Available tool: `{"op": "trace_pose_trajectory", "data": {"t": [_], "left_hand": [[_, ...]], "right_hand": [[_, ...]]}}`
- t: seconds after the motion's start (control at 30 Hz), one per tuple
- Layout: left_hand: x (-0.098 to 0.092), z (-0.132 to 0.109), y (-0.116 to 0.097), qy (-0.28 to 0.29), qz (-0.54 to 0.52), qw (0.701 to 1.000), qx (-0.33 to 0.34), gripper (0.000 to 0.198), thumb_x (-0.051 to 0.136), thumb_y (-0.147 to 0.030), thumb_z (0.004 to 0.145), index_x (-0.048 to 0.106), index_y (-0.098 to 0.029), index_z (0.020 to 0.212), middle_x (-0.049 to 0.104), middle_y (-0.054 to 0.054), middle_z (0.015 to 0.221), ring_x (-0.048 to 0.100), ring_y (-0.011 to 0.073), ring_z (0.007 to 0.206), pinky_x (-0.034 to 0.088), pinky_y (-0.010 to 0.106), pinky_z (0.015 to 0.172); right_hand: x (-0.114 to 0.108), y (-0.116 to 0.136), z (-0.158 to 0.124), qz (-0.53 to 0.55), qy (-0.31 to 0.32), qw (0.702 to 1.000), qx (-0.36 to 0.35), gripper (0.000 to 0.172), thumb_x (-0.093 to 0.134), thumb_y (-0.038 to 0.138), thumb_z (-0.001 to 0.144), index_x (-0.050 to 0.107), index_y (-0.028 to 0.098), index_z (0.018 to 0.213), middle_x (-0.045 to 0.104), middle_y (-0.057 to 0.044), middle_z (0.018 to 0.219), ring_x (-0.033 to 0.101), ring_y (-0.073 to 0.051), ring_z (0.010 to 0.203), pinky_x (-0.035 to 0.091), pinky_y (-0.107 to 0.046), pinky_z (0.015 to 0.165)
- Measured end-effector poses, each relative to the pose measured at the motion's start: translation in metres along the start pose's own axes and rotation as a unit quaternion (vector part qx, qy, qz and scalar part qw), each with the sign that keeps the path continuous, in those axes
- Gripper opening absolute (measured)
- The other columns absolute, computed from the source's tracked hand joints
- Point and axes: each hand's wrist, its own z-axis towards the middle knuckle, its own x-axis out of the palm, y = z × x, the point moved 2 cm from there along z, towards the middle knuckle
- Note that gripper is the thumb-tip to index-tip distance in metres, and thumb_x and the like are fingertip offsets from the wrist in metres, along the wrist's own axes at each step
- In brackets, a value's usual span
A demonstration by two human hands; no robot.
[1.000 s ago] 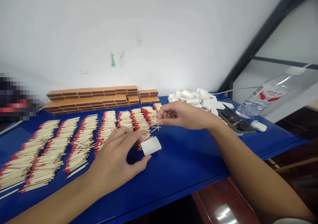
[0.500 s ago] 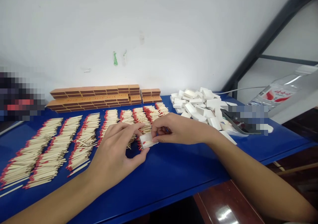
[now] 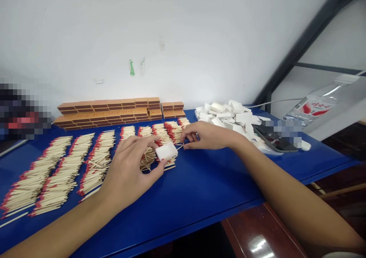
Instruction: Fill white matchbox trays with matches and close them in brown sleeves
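My left hand [image 3: 128,168] grips a small white tray [image 3: 166,151] between thumb and fingers, over the matches near the middle of the blue table [image 3: 200,189]. Just right of the tray, my right hand [image 3: 201,135] pinches a matchstick [image 3: 180,147] at its pale end. Rows of red-tipped matches [image 3: 58,176] lie to the left of and behind my left hand. Some of them are hidden by that hand. More matches [image 3: 172,131] lie behind the tray.
Stacked orange-brown matchboxes [image 3: 105,115] line the wall. A heap of white trays [image 3: 228,115] sits at the back right. Beside it lie a phone [image 3: 277,139] and a white object [image 3: 306,145]. A clear bottle [image 3: 314,103] leans at the far right.
My right hand has drawn back from the tray, up and slightly right, and a matchstick now shows at its fingertips. The tray has tilted in my left hand, and its inside matches no longer show.
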Motion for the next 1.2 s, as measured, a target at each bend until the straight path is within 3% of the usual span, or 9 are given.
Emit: {"op": "trace_pose_trajectory", "data": {"t": [0.2,0.67,0.87,1.07,1.2], "left_hand": [[0.000,-0.001,0.000,0.002,-0.005,1.000,0.002,0.041,0.072,-0.032,0.097,0.058,-0.025,0.136,0.078,0.004,0.113,0.069,0.0292,0.114,0.054,0.047,0.103],[0.000,-0.002,-0.002,0.021,-0.019,1.000,-0.005,0.041,0.073,-0.030,0.096,0.059,-0.025,0.135,0.077,0.003,0.114,0.068,0.0278,0.116,0.054,0.045,0.104],[0.002,-0.003,-0.002,0.024,-0.017,1.000,-0.006,0.042,0.072,-0.031,0.097,0.059,-0.025,0.136,0.077,0.003,0.115,0.067,0.0271,0.116,0.053,0.042,0.104],[0.002,-0.003,-0.002,0.020,-0.022,1.000,-0.003,0.042,0.073,-0.031,0.097,0.059,-0.025,0.135,0.077,0.002,0.114,0.067,0.0261,0.115,0.053,0.040,0.103],[0.002,-0.002,-0.002,0.020,-0.022,1.000,-0.005,0.042,0.074,-0.030,0.096,0.060,-0.025,0.136,0.077,0.003,0.114,0.067,0.0260,0.113,0.053,0.040,0.101]], "right_hand": [[0.004,0.007,0.001,0.005,0.028,0.999,0.043,0.012,0.071,0.029,0.094,0.075,0.018,0.091,0.065,-0.001,0.077,0.056,-0.014,0.068,0.037,-0.027,0.062],[-0.013,-0.001,-0.014,-0.003,0.108,0.989,0.099,0.012,0.073,0.030,0.088,0.079,0.019,0.087,0.069,-0.001,0.072,0.055,-0.014,0.063,0.039,-0.028,0.060],[-0.009,0.002,-0.013,-0.013,0.112,0.986,0.121,0.030,0.072,0.044,0.091,0.073,0.019,0.075,0.070,-0.002,0.070,0.056,-0.014,0.061,0.038,-0.029,0.058],[-0.012,0.008,-0.011,-0.005,0.065,0.992,0.110,0.029,0.074,0.048,0.088,0.078,0.019,0.088,0.071,-0.002,0.073,0.059,-0.015,0.064,0.039,-0.028,0.060],[-0.006,0.008,-0.009,-0.005,0.100,0.986,0.136,0.034,0.072,0.050,0.089,0.077,0.019,0.076,0.074,-0.004,0.072,0.062,-0.016,0.063,0.041,-0.029,0.059]]}}
